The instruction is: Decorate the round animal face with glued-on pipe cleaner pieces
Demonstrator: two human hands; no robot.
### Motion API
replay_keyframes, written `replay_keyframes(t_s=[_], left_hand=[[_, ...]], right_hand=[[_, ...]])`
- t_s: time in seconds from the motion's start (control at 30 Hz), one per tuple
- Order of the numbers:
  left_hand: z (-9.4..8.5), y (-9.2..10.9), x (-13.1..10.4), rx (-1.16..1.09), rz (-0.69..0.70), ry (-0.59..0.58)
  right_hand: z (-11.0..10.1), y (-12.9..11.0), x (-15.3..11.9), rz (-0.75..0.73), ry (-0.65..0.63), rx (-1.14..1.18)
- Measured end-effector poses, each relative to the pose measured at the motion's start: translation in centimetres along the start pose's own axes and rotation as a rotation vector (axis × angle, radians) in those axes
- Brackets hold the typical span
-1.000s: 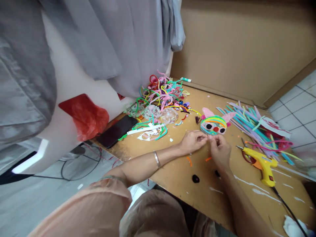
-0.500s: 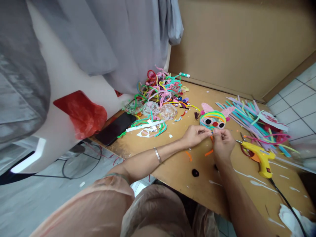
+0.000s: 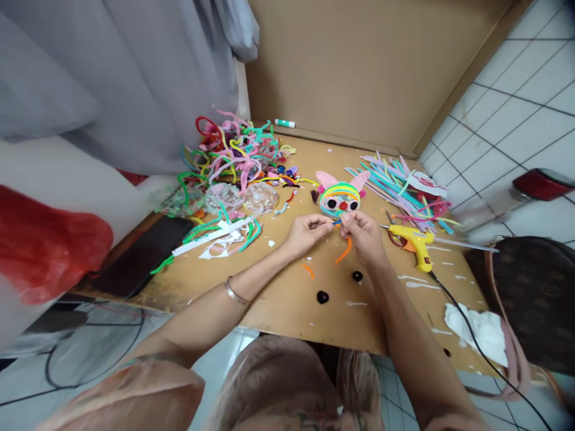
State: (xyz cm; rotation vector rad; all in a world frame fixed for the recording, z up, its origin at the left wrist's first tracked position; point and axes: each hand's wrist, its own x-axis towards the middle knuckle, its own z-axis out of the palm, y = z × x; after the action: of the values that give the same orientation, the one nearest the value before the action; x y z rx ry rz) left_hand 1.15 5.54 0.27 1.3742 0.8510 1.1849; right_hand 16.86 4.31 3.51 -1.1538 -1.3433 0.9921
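Between my two hands, a short blue pipe cleaner piece (image 3: 336,222) shows at the fingertips. My left hand (image 3: 309,233) pinches one end of it, and my right hand (image 3: 365,236) pinches the other. An orange pipe cleaner (image 3: 344,251) curves just below my right fingers; whether it hangs from them or lies on the table I cannot tell. Right behind my fingertips sits a round pipe cleaner animal face (image 3: 340,194) with pink ears, black eyes and a red nose. Its lower edge is partly hidden by my right hand.
A yellow glue gun (image 3: 415,242) lies right of my right hand, near a bundle of pipe cleaners (image 3: 386,182). Tangled pipe cleaners (image 3: 238,149), a phone (image 3: 144,257) and paper scraps (image 3: 220,239) are left. Black pieces (image 3: 322,297) lie in front; a brown bag (image 3: 525,299) is far right.
The view has turned right, so the table shifts left and the bag comes into sight. Both hands keep pinching in front of the face; the blue piece now shows between them.
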Motion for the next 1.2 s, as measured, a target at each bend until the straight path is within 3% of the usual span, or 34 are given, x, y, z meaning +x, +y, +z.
replay_keyframes(t_s=[0.17, 0.33, 0.57, 0.73, 0.97, 1.2], left_hand=[[-0.2, -0.2, -0.2, 0.192, 0.195, 0.136], [-0.7, -0.4, -0.5, 0.400, 0.437, 0.168], [-1.0, -0.5, -0.4, 0.484, 0.496, 0.183], [-0.9, -0.4, -0.6, 0.557, 0.506, 0.130], [-1.5, 0.0, -0.6, 0.939, 0.556, 0.066], [-1.9, -0.7, -0.5, 0.918, 0.492, -0.064]], right_hand=[[-0.3, -0.3, -0.2, 0.086, -0.096, -0.022], [-0.4, -0.1, -0.2, 0.072, -0.124, -0.036], [0.0, 0.5, -0.4, -0.065, -0.111, -0.185], [-0.1, 1.1, -0.4, -0.105, -0.100, -0.277], [0.3, 1.8, -0.8, -0.290, -0.076, -0.784], [1.5, 1.1, -1.7, -0.251, -0.099, -0.969]])
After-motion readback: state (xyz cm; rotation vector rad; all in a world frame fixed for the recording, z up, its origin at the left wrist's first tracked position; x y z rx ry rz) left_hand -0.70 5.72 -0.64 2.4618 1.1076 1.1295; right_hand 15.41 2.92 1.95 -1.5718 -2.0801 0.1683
